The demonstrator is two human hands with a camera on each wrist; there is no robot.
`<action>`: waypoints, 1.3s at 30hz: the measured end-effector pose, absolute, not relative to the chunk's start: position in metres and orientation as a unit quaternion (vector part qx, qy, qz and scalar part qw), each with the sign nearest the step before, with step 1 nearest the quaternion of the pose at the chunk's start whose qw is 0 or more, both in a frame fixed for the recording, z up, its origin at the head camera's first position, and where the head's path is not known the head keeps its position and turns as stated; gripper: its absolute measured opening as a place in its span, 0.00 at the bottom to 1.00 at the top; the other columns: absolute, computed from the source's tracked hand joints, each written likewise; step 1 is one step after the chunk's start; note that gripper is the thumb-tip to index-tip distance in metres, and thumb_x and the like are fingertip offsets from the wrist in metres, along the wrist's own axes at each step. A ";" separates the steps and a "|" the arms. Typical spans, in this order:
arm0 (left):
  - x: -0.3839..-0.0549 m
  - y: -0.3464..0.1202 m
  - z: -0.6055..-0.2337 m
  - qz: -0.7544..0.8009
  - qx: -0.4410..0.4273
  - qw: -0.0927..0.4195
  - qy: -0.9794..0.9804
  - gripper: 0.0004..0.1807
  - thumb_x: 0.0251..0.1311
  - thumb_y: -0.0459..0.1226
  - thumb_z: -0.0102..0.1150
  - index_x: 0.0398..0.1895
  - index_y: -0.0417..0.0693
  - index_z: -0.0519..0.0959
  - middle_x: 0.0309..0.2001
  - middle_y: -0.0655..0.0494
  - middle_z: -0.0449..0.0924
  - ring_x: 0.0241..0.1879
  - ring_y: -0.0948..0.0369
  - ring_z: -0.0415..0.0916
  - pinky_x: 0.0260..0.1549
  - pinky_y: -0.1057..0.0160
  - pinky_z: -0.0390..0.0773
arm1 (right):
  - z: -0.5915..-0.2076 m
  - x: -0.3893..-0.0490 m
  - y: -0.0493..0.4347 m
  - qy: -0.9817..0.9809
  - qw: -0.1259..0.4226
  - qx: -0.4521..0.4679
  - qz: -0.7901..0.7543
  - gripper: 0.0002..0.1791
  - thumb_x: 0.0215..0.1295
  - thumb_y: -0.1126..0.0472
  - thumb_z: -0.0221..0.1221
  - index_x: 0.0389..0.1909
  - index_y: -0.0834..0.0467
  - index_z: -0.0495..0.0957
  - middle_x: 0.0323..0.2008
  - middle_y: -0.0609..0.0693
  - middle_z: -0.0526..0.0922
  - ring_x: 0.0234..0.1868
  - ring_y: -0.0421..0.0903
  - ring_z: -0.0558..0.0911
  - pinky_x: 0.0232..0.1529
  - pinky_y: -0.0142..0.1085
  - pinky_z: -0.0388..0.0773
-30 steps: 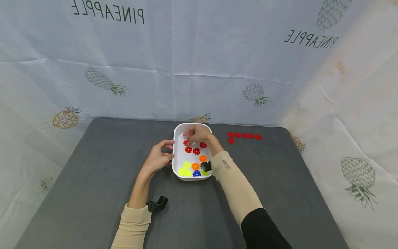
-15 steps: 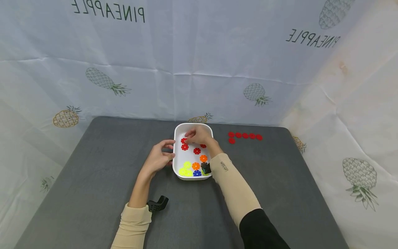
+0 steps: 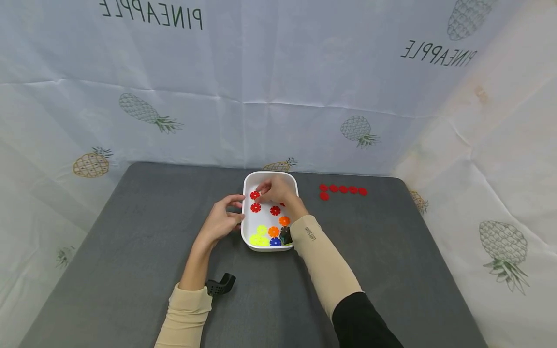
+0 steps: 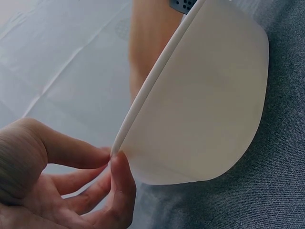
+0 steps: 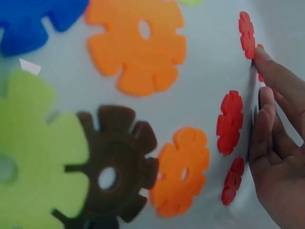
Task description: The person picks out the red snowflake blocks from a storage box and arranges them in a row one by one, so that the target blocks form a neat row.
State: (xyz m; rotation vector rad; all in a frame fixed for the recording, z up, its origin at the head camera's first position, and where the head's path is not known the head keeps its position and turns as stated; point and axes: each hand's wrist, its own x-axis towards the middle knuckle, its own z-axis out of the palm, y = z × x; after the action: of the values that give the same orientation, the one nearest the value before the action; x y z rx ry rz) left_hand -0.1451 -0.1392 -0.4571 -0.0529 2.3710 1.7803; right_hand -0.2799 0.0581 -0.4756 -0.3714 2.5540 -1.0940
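A white tray (image 3: 262, 218) holds several notched plastic discs. My left hand (image 3: 222, 221) pinches the tray's left rim between thumb and finger, plain in the left wrist view, where the tray's outer wall (image 4: 205, 95) fills the middle. Inside the tray's far half is my right hand (image 3: 277, 189), its fingertips at two red discs, one above the other: an upper red disc (image 3: 255, 195) and a lower red disc (image 3: 256, 208). In the right wrist view a fingertip touches a red disc (image 5: 247, 36). Another red disc (image 3: 275, 210) lies nearer; one more is mostly hidden under the hand.
Near the tray's front lie yellow-green discs (image 3: 259, 239), two orange discs, such as the nearer orange disc (image 3: 273, 232), a blue disc (image 3: 275, 241) and a dark brown disc (image 5: 114, 164). Right of the tray, several red discs (image 3: 343, 189) form a row with one below it on the grey table (image 3: 370, 270).
My right hand has shifted slightly left inside the tray. Two red discs near its fingertips have slid left toward the tray's left wall. My left hand keeps its place.
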 end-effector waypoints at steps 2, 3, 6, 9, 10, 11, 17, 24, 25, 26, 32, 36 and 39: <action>-0.145 -0.139 -0.457 0.597 -0.017 0.087 0.798 0.30 0.71 0.27 0.59 0.76 0.39 0.71 0.62 0.36 0.73 0.48 0.47 0.88 0.37 0.60 0.89 | -0.476 -0.278 0.056 0.902 0.164 -0.125 -0.379 0.17 0.59 0.57 0.80 0.48 0.55 0.91 0.36 0.49 0.87 0.31 0.41 0.78 0.31 0.26 0.75; -0.145 -0.139 -0.457 0.596 -0.017 0.087 0.798 0.30 0.71 0.27 0.59 0.76 0.39 0.72 0.62 0.36 0.73 0.48 0.47 0.88 0.37 0.60 0.89 | -0.476 -0.276 0.055 0.904 0.162 -0.121 -0.377 0.17 0.59 0.57 0.80 0.48 0.55 0.91 0.36 0.49 0.87 0.32 0.41 0.78 0.31 0.26 0.75; -0.145 -0.140 -0.456 0.593 -0.018 0.087 0.800 0.30 0.71 0.28 0.59 0.76 0.39 0.72 0.61 0.37 0.74 0.49 0.45 0.88 0.38 0.59 0.89 | -0.476 -0.272 0.052 0.910 0.157 -0.110 -0.367 0.17 0.60 0.54 0.79 0.49 0.53 0.91 0.38 0.49 0.87 0.32 0.43 0.79 0.31 0.27 0.77; -0.144 -0.140 -0.456 0.592 -0.019 0.087 0.801 0.30 0.72 0.28 0.60 0.76 0.40 0.72 0.61 0.37 0.74 0.49 0.44 0.88 0.39 0.58 0.90 | -0.477 -0.269 0.049 0.912 0.153 -0.097 -0.367 0.18 0.60 0.53 0.80 0.50 0.53 0.92 0.40 0.49 0.87 0.32 0.44 0.80 0.31 0.28 0.78; -0.144 -0.140 -0.456 0.591 -0.018 0.087 0.802 0.30 0.72 0.28 0.60 0.76 0.40 0.72 0.61 0.37 0.74 0.49 0.44 0.88 0.39 0.58 0.90 | -0.478 -0.269 0.048 0.912 0.152 -0.095 -0.369 0.18 0.60 0.53 0.80 0.50 0.53 0.92 0.40 0.49 0.87 0.33 0.44 0.80 0.31 0.28 0.78; -0.144 -0.139 -0.456 0.591 -0.018 0.087 0.802 0.30 0.72 0.28 0.60 0.76 0.40 0.72 0.61 0.37 0.74 0.50 0.43 0.88 0.40 0.57 0.91 | -0.478 -0.269 0.047 0.911 0.151 -0.094 -0.373 0.18 0.60 0.54 0.80 0.50 0.53 0.92 0.40 0.49 0.87 0.33 0.44 0.80 0.31 0.28 0.77; -0.143 -0.138 -0.456 0.596 -0.015 0.090 0.798 0.30 0.72 0.28 0.60 0.76 0.39 0.72 0.61 0.37 0.74 0.50 0.42 0.88 0.41 0.54 0.91 | -0.480 -0.269 0.048 0.905 0.149 -0.092 -0.388 0.15 0.59 0.56 0.81 0.45 0.54 0.93 0.38 0.50 0.88 0.35 0.43 0.79 0.32 0.26 0.75; -0.143 -0.138 -0.456 0.595 -0.015 0.087 0.799 0.30 0.72 0.28 0.59 0.76 0.39 0.71 0.61 0.36 0.74 0.50 0.41 0.88 0.43 0.52 0.92 | -0.481 -0.269 0.049 0.900 0.153 -0.093 -0.398 0.13 0.59 0.57 0.81 0.44 0.54 0.92 0.37 0.50 0.87 0.35 0.44 0.78 0.33 0.27 0.75; -0.143 -0.138 -0.456 0.594 -0.014 0.086 0.800 0.30 0.72 0.28 0.59 0.76 0.39 0.71 0.61 0.36 0.74 0.50 0.41 0.88 0.43 0.52 0.92 | -0.481 -0.270 0.049 0.899 0.153 -0.094 -0.399 0.13 0.59 0.57 0.81 0.44 0.54 0.92 0.37 0.50 0.87 0.35 0.44 0.78 0.33 0.27 0.75; -0.143 -0.138 -0.456 0.594 -0.014 0.086 0.800 0.30 0.72 0.28 0.59 0.76 0.39 0.71 0.61 0.36 0.74 0.50 0.41 0.88 0.43 0.51 0.92 | -0.481 -0.270 0.049 0.899 0.154 -0.096 -0.399 0.13 0.59 0.57 0.81 0.44 0.54 0.92 0.38 0.50 0.87 0.36 0.44 0.78 0.33 0.27 0.75; -0.144 -0.139 -0.456 0.594 -0.015 0.086 0.800 0.29 0.72 0.27 0.59 0.76 0.39 0.72 0.61 0.37 0.74 0.49 0.42 0.89 0.42 0.52 0.92 | -0.483 -0.272 0.049 0.894 0.152 -0.121 -0.403 0.13 0.60 0.59 0.80 0.45 0.55 0.92 0.42 0.52 0.91 0.39 0.45 0.81 0.35 0.26 0.77; -0.144 -0.139 -0.456 0.594 -0.015 0.087 0.800 0.29 0.72 0.27 0.59 0.76 0.39 0.71 0.60 0.37 0.74 0.50 0.42 0.88 0.42 0.52 0.92 | -0.485 -0.273 0.048 0.892 0.153 -0.140 -0.401 0.14 0.60 0.60 0.80 0.46 0.56 0.91 0.44 0.54 0.92 0.40 0.45 0.82 0.36 0.25 0.77; -0.143 -0.139 -0.456 0.595 -0.015 0.087 0.799 0.29 0.72 0.27 0.59 0.76 0.39 0.71 0.60 0.37 0.74 0.50 0.42 0.88 0.41 0.53 0.91 | -0.485 -0.274 0.047 0.892 0.156 -0.149 -0.397 0.14 0.61 0.60 0.79 0.46 0.57 0.91 0.43 0.54 0.92 0.39 0.43 0.81 0.36 0.25 0.76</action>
State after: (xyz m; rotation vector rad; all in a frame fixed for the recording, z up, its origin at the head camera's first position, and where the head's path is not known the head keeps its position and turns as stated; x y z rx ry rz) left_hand -0.1434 -0.1387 -0.4564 -0.0446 2.3807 1.7720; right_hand -0.2740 0.0467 -0.4848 -0.4254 2.5545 -1.1364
